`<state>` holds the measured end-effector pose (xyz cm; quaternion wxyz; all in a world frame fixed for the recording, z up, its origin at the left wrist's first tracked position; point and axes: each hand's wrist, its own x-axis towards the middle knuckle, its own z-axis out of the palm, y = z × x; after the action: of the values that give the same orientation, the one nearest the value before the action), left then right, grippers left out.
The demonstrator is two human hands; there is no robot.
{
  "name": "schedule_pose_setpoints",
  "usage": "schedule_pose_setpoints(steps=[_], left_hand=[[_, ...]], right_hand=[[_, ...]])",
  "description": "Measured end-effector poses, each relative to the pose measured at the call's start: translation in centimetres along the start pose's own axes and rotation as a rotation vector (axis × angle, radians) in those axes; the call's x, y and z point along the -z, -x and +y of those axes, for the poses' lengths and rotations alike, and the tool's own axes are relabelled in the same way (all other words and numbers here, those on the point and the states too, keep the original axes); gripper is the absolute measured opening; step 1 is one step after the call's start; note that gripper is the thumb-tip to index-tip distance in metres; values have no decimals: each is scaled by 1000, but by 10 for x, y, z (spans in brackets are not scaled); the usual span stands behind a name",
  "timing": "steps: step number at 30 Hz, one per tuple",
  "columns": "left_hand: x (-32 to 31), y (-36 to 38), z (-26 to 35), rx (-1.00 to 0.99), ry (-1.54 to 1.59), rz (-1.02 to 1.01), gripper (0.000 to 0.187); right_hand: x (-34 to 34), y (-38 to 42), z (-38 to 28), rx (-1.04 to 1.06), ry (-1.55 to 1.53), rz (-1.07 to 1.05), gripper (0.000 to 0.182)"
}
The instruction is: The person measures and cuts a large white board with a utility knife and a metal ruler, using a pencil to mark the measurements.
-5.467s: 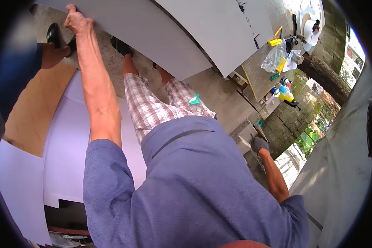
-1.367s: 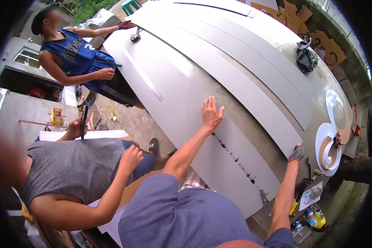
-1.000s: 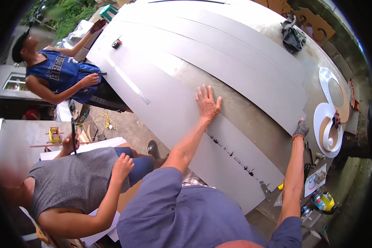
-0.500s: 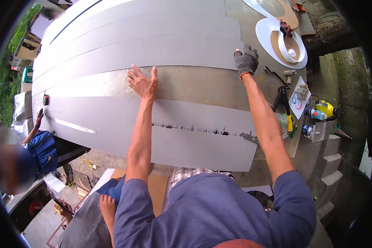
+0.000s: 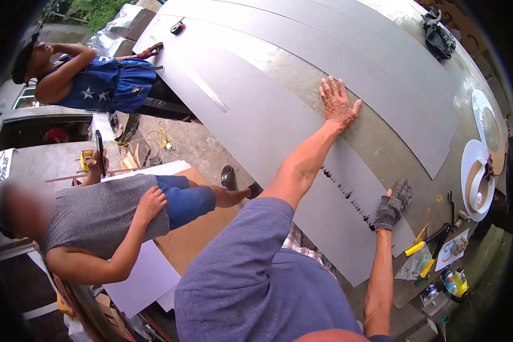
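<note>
My bare left hand [image 5: 339, 106] lies palm down with its fingers spread, near the edge of a far grey sheet [image 5: 402, 108], over the strip of bare table between the sheets. My right hand [image 5: 393, 206], in a dark grey fingerless glove, rests with fingers stretched out on the near grey sheet [image 5: 256, 134], by its right end. A row of black smudges [image 5: 347, 195] runs along the near sheet between my arms, partly hidden by my right hand. Neither hand grips anything. A pale flat strip [image 5: 208, 93] lies farther left on the near sheet.
A tape measure [image 5: 178, 27] sits at the far left end. One person in blue [image 5: 105, 80] touches the sheet there; another in a grey top [image 5: 105, 214] holds a phone [image 5: 100, 153]. White ring-shaped cutouts [image 5: 477, 196], a plastic bag [image 5: 414, 263] and hand tools [image 5: 442, 235] lie right.
The view has swung left. My right hand has moved from the far sheets' corner onto the near sheet. My left hand stays spread near the far sheet's edge.
</note>
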<state>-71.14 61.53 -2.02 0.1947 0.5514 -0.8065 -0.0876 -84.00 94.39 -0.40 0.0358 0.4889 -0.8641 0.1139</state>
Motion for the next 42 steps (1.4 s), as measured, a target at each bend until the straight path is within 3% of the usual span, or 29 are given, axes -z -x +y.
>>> schedule_pose_setpoints(steps=[6, 8, 14, 17, 20, 23, 25, 27, 30, 33, 35, 36, 38, 41, 42], left_hand=[[50, 34, -18, 31, 288, -21, 80], [81, 87, -26, 41, 207, 63, 75], [135, 254, -69, 382, 46, 208, 71], [130, 312, -84, 417, 61, 165, 72], [136, 335, -78, 260, 64, 133, 65], [152, 325, -90, 208, 68, 168, 48], [169, 302, -108, 494, 294, 121, 37], [164, 278, -145, 596, 531, 344, 24], [163, 238, -223, 604, 482, 323, 24], [173, 197, -261, 635, 425, 268, 27], [124, 150, -388, 684, 263, 251, 45], [152, 139, -352, 657, -61, 202, 59], [171, 115, -345, 725, -85, 90, 70], [180, 83, -322, 913, -175, 134, 96], [176, 73, -331, 929, -200, 128, 97]], right_hand=[[-3, 8, -4, -70, -13, 42, 51], [-9, 9, -1, -51, 16, 58, 51], [-15, 13, 5, -52, 12, 62, 53], [-24, 13, 19, 19, -38, 86, 53], [-17, 11, 38, 138, -163, 126, 43], [17, 29, 55, 199, -312, 156, 38], [44, 47, 65, 165, -383, 201, 35], [68, 84, 78, 95, -421, 202, 31], [97, 141, 89, -44, -486, 163, 28], [104, 195, 104, -135, -396, 154, 26], [103, 224, 113, -212, -320, 140, 23], [105, 236, 114, -249, -297, 126, 23], [113, 261, 121, -348, -279, 93, 22], [110, 276, 117, -497, -283, 59, 22], [110, 281, 114, -535, -252, 36, 22]])
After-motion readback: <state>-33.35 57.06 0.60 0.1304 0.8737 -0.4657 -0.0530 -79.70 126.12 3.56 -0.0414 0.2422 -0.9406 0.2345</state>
